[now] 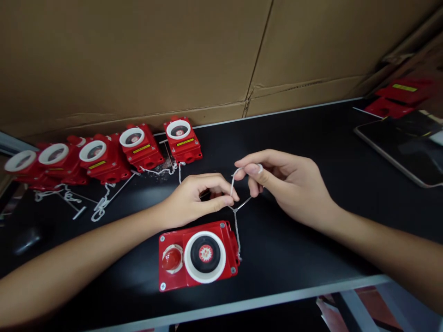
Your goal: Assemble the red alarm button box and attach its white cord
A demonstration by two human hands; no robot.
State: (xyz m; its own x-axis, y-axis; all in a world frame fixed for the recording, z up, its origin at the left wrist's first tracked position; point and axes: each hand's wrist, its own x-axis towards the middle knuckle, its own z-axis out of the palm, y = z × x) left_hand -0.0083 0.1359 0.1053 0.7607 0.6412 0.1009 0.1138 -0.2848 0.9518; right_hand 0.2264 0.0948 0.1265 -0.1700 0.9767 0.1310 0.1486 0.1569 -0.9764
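A red alarm box [175, 279] lies flat near the table's front edge. It has a white ring around a dark round disc and a small red dome. A white string [237, 235] runs up from its right side to a thin metal rod [244, 203] and loops round it. My left hand [202, 198], just above the box, is closed, thumb and fingers pinching the string by the rod. To its right, my right hand [294, 182] pinches the free end of the string between thumb and forefinger. Part of the rod is hidden behind my fingers.
Several similar red boxes [143, 147] with strings and thin metal rods stand at the back left against a cardboard wall [155, 60]. A dark tablet-like device [398, 147] and more red parts [401, 97] lie at the right of the black table [304, 258].
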